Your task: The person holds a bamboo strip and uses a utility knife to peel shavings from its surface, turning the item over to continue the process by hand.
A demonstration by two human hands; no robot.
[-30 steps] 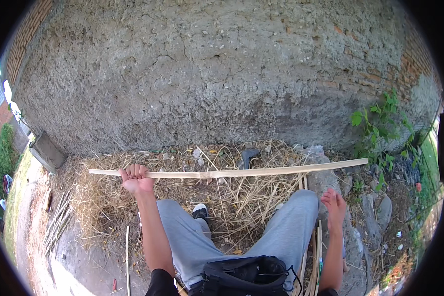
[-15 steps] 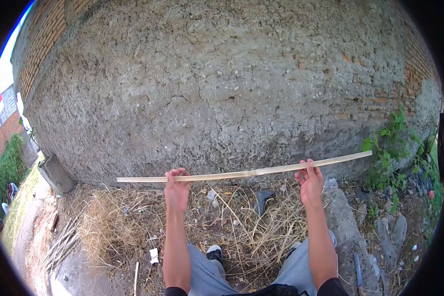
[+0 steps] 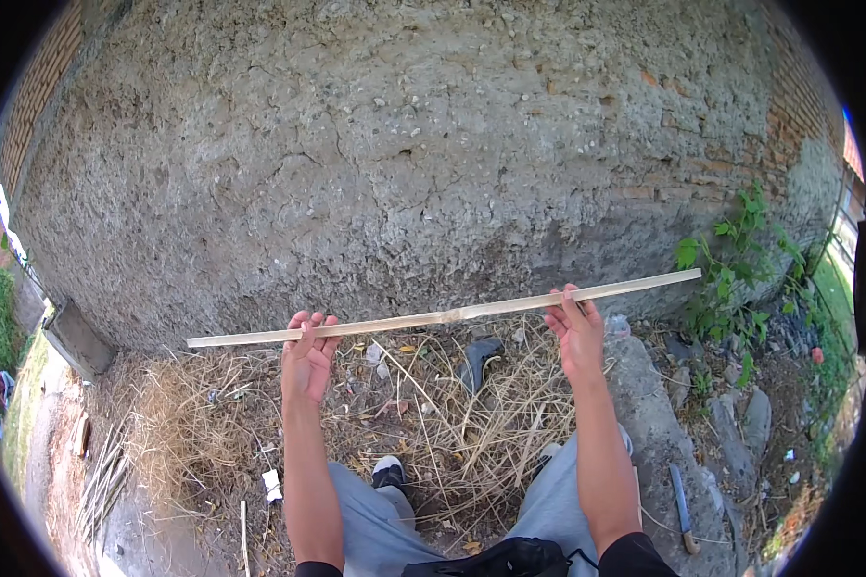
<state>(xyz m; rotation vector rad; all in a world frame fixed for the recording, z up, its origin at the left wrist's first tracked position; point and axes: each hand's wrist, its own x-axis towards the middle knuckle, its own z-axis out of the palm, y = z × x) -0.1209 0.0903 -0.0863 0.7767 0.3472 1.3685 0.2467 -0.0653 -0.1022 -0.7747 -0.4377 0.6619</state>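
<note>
A long, thin split-bamboo strip with a node near its middle is held out level in front of me, its right end slightly higher. My left hand grips it left of the node, thumb on the near side and fingers curled behind. On the other side of the node, my right hand holds the strip between thumb and fingers. Both ends stick out past my hands. Below the strip lie dry bamboo shavings.
A rough, cracked wall rises right ahead. On the ground at right lies a long-bladed knife beside a stone ledge. Several cut strips are piled at left. A leafy plant grows against the wall at right.
The view has turned a little to the right, so the wall and ground appear shifted left. Both hands keep their hold on the bamboo strip, its right end tilted slightly higher.
</note>
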